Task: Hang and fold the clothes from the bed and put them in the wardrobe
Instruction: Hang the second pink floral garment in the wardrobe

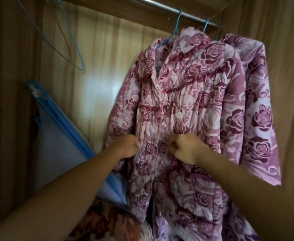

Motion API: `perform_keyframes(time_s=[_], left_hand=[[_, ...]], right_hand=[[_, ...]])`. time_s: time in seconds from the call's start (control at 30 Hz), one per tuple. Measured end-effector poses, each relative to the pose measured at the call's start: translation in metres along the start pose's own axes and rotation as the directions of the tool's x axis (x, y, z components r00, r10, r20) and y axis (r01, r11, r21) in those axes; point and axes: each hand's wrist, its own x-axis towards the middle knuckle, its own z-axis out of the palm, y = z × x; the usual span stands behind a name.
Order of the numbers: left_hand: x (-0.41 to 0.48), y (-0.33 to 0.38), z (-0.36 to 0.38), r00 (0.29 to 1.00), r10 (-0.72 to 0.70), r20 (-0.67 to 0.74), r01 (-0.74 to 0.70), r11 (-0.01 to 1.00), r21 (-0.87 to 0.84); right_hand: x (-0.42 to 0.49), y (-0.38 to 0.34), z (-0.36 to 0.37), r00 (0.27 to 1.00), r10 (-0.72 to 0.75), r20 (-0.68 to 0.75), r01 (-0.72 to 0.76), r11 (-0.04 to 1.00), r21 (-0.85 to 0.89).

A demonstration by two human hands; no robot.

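The fingers (136,145) of the left hand (128,147) are curled tight and pinch a fold of the rose-print robe (186,94) at about waist height. Just to their right, the right hand (184,148) has its fingers (173,149) bunched and curled into the cloth at the robe's front opening. The two hands are near each other with a strip of quilted fabric between them. Above the fingers the robe hangs full length from a blue wire hanger (175,30) hooked on the metal rail (160,9) of the wardrobe (99,58). Behind the robe and to the right of the fingers, a second garment (257,110) in the same print hangs from a second blue hanger (205,26). Far up to the left dangle empty wire hangers (62,44). Down to the left of the fingers a blue fabric bag (61,136) leans against the wardrobe wall, and below them lies brown-flowered fabric (104,220)
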Motion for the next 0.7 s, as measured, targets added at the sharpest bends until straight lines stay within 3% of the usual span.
perform_keyframes(time_s=[0.1, 0.17, 0.2, 0.33, 0.43, 0.57, 0.7], left_hand=[[-0.027, -0.019, 0.005, 0.969, -0.106, 0.225, 0.062, 0.979, 0.195], [-0.048, -0.029, 0.006, 0.944, -0.169, 0.283, 0.118, 0.975, 0.188], [-0.060, -0.031, 0.004, 0.940, -0.183, 0.287, 0.134, 0.974, 0.181], [-0.117, -0.038, 0.005, 0.909, -0.314, 0.275, 0.266, 0.943, 0.198], [-0.169, -0.038, 0.011, 0.855, -0.453, 0.252, 0.400, 0.886, 0.233], [-0.246, -0.022, 0.028, 0.830, -0.506, 0.234, 0.501, 0.861, 0.085], [-0.319, -0.016, 0.053, 0.696, -0.697, 0.173, 0.664, 0.716, 0.213]], right_hand=[[-0.008, -0.016, 0.016, 0.977, -0.073, -0.198, 0.017, 0.962, -0.272], [-0.014, -0.033, 0.026, 0.964, -0.176, -0.201, 0.086, 0.916, -0.392], [-0.016, -0.039, 0.032, 0.967, -0.202, -0.155, 0.139, 0.930, -0.341], [-0.014, -0.056, 0.058, 0.962, -0.225, 0.154, 0.206, 0.970, 0.130], [-0.016, -0.068, 0.086, 0.915, -0.306, 0.262, 0.257, 0.944, 0.207], [-0.038, -0.096, 0.124, 0.826, -0.445, 0.346, 0.353, 0.887, 0.298], [-0.077, -0.127, 0.147, 0.719, -0.629, 0.296, 0.498, 0.764, 0.411]])
